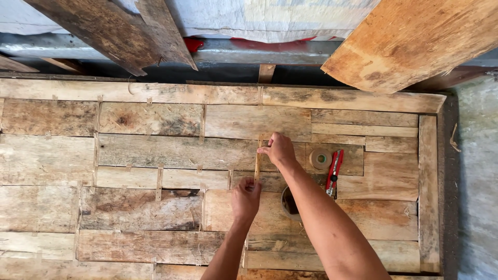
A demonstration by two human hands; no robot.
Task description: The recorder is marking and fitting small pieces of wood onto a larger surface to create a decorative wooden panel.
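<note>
Both hands pinch a thin strip [258,159] along a seam of the wooden panel [155,150]: right hand [280,149] at its top, left hand [246,197] lower. Uneven grip pressure could skew or crease it.

— What is being held there?
— A thin strip of veneer [258,162], pale yellow-brown, narrow and straight.
— How does it lie?
— Flat and upright in the view, along a seam between patched wood pieces on the big panel [155,150], its top end pinched, its lower end pressed down.
</note>
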